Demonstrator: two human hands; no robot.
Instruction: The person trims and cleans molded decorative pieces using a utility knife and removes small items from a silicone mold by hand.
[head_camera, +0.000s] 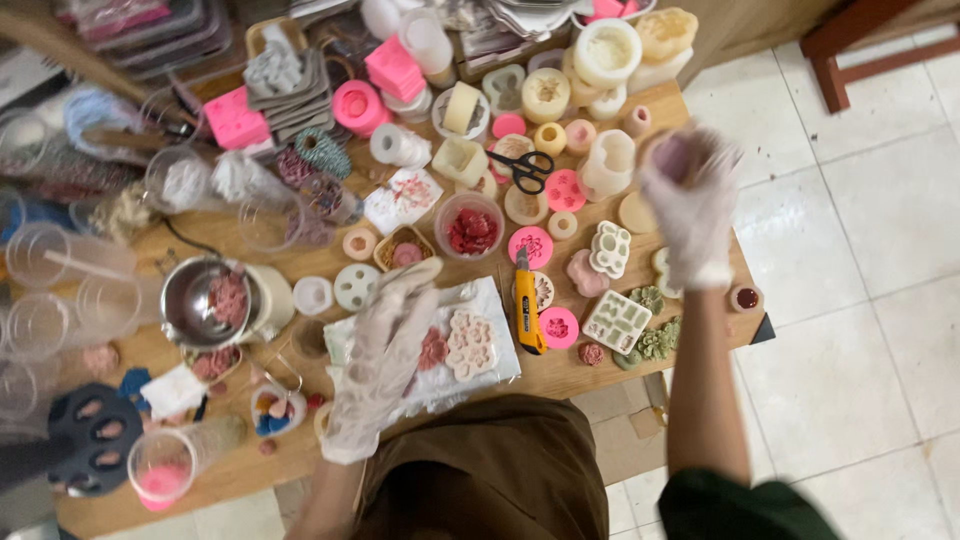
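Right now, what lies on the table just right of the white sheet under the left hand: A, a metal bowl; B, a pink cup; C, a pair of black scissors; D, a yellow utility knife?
D: the yellow utility knife lies lengthwise beside the right edge of the white sheet, near the gloved left hand.

The worktop (590, 370) is pale wood, crowded with hot-pink silicone moulds (530, 245), cream ones (610, 249) and sage-green cast flowers (655, 343). A yellow utility knife (526, 305) with a black tip lies beside black-handled scissors (528, 168). Both hands, left (385, 350) and right (690, 200), wear translucent whitish gloves, and the steel bowl (190, 300) holds dusty-pink material.
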